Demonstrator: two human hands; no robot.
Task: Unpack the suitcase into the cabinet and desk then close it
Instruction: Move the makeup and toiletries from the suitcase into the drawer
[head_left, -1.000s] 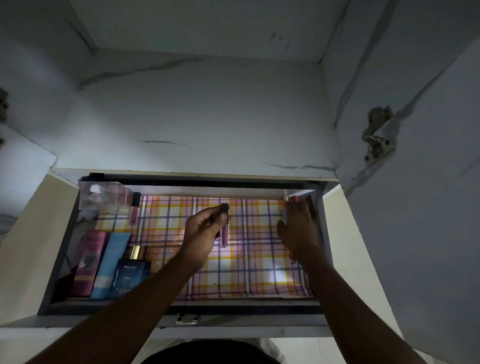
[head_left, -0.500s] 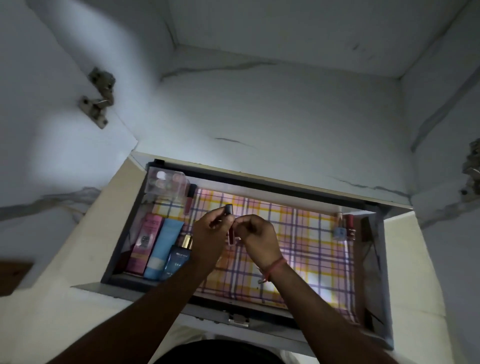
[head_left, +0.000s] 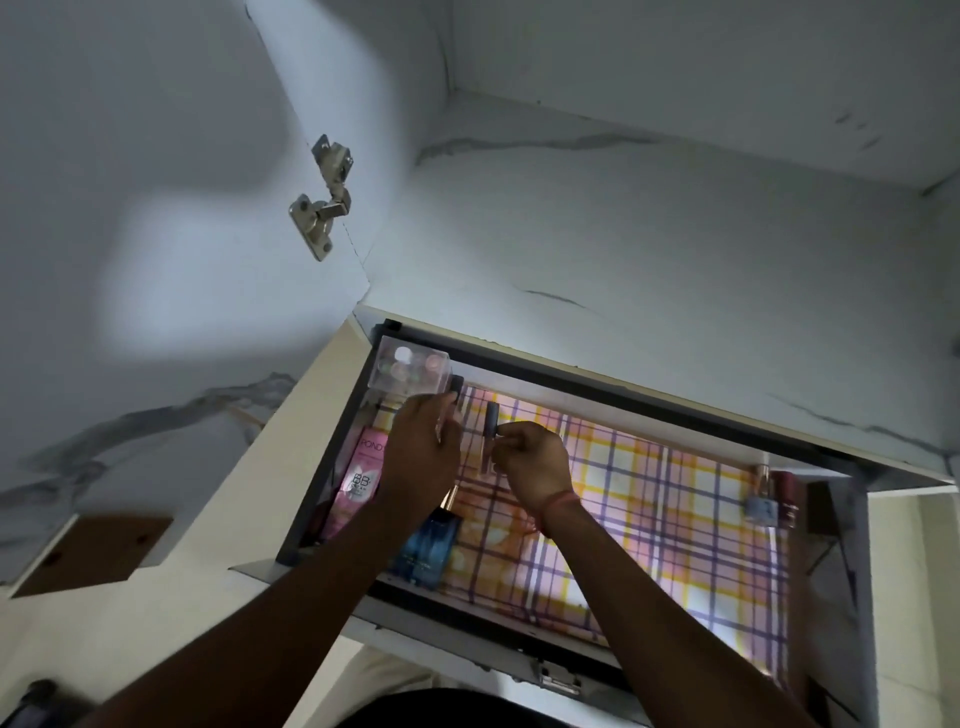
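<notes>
Up close, the right hand (head_left: 530, 462) pinches a slim lip gloss tube (head_left: 489, 439) between curled fingertips, holding it upright over the drawer's left half, while the left hand (head_left: 423, 457) curls its fingers round a second dark-capped tube (head_left: 453, 402) just beside a clear plastic box (head_left: 410, 371) in the back left corner. Both hands work above the checked liner (head_left: 649, 509) of an open cabinet drawer (head_left: 857, 545). Already stowed along the left side are a pink cream carton (head_left: 363, 475) and a blue perfume bottle (head_left: 428, 545); two small bottles (head_left: 774, 496) stand well apart at the right end. Judging by this, the toiletries are partly put away, with the two tubes yet to be set down. The suitcase is out of sight, so what remains inside it, and its closing, cannot be told.
</notes>
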